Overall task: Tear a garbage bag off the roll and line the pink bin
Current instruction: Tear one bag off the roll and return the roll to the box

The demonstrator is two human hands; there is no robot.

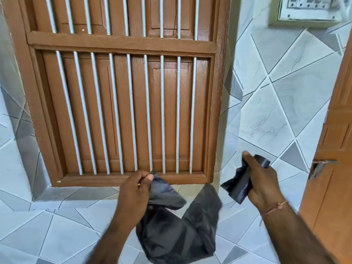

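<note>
Two hands, one torn bag, roll held apart.

Left hand (133,189) pinched shut on a corner of the black garbage bag (177,231), thumb over fingers, so the rest hangs slack below and between the forearms. Right hand (261,183) wrapped closed around the roll (243,180), kept off to the right, a short loose flap drooping from it. Clear gap between flap and bag: judged torn free already, hands spread to keep the two pieces from tangling. Pink bin nowhere in view, so lining not yet begun. Barred brown window frame (122,88) close on the far side, tiled ledge (62,221) below it, wooden door (331,168) crowding the right edge. Open room mostly near and left; little slack on the right for swinging the roll.
</note>
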